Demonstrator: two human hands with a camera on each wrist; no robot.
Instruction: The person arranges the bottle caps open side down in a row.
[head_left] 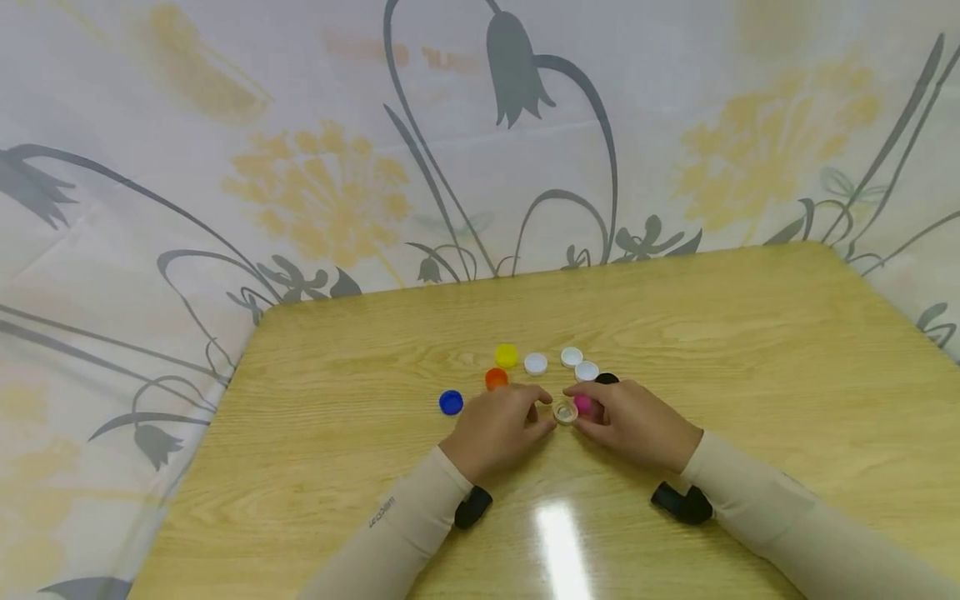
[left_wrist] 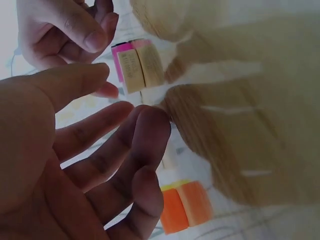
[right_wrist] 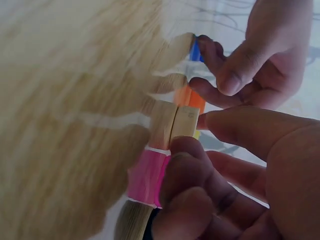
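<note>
Across the upper half of the frame and down its left side, a pale wall covering (head_left: 450,108) with grey and yellow flowers. Across the lower half, a wooden table (head_left: 300,433); carries a bright reflection (head_left: 562,550) at bottom centre. Up from the bottom edge, left of centre, a cream left sleeve (head_left: 390,533); from the lower right corner, a matching right sleeve (head_left: 787,508).

Near the middle, the left hand (head_left: 498,429): fingers loosely bent, thumb and forefinger apart, tips just beside a beige cap (head_left: 565,411). Opposite, the right hand (head_left: 637,421): thumb and forefinger curled about the same cap; cannot tell how firmly. Below the wrists, black devices (head_left: 474,507).

Smallest, the caps. Beige one on the table, right of and below centre, between both sets of fingertips. Just beside its right edge, a pink cap (head_left: 582,405), partly behind the right fingers. Above these, a half-covered black cap (head_left: 607,378) and three white caps (head_left: 536,363). Further left, a yellow cap (head_left: 506,356), an orange cap (head_left: 496,379) at the left hand's upper edge, and a blue cap (head_left: 451,402), leftmost.
</note>
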